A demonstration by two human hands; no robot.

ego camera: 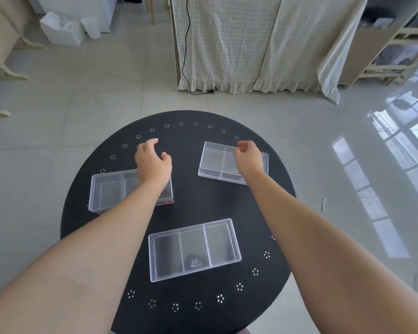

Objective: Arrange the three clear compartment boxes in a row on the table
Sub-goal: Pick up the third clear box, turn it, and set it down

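Three clear compartment boxes lie on a round black table (193, 203). The left box (111, 191) sits under my left forearm. The right box (215, 162) is at the far right, slightly turned. The near box (193, 249) has three compartments and lies closest to me, tilted. My left hand (152, 160) hovers above the far edge of the left box with fingers curled apart, holding nothing. My right hand (247, 157) is over the right box with its fingertips at the box's far rim; whether it grips the rim is unclear.
The table stands on a pale tiled floor (106, 112). Beyond it hangs a cream curtain (239, 44) with a black cable (186, 56) running down. A white bag (60, 27) sits at the far left and wooden shelving (396, 44) at the far right.
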